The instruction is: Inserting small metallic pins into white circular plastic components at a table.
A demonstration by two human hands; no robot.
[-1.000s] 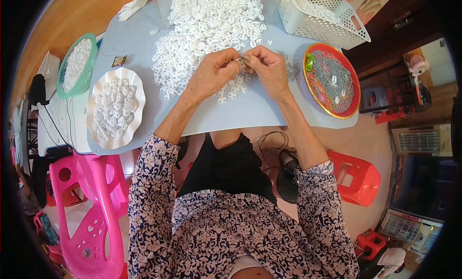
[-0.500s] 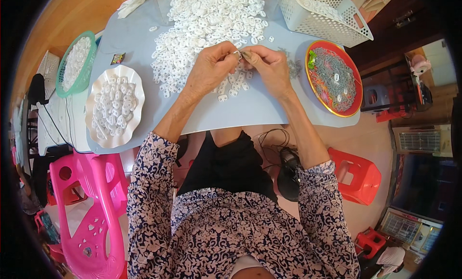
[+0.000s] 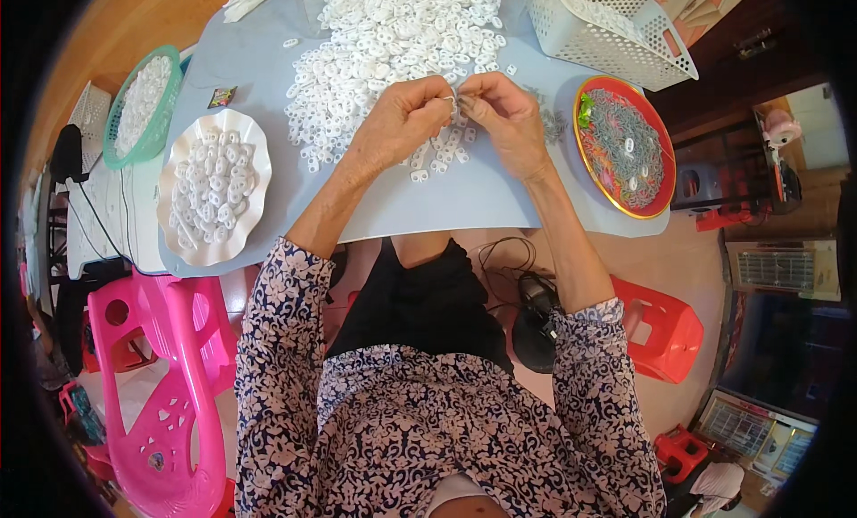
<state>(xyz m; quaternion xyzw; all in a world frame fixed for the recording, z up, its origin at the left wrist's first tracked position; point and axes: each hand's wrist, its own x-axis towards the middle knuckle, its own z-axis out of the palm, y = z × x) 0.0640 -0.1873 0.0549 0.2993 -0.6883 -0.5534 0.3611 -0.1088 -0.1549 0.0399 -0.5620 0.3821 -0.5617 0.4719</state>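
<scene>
My left hand is closed in a pinch on a small white plastic piece, mostly covered by the fingertips. Just to its right, my right hand has thumb and forefinger bent together; whatever lies between them is too small to make out. Both hands hover over the near edge of a big pile of small white plastic pieces with dark holes. Right of them stands a red, gold-rimmed tray full of thin grey parts, with a few white pieces on top.
A scalloped white dish of white pieces stands at the table's left. Beyond it are a green basket and a small wrapper. A white perforated basket sits back right. A pink chair and red stool flank me.
My two hands have drawn slightly apart at the fingertips, and the right fingers have lifted off the white piece. The whole view has shifted a little.
</scene>
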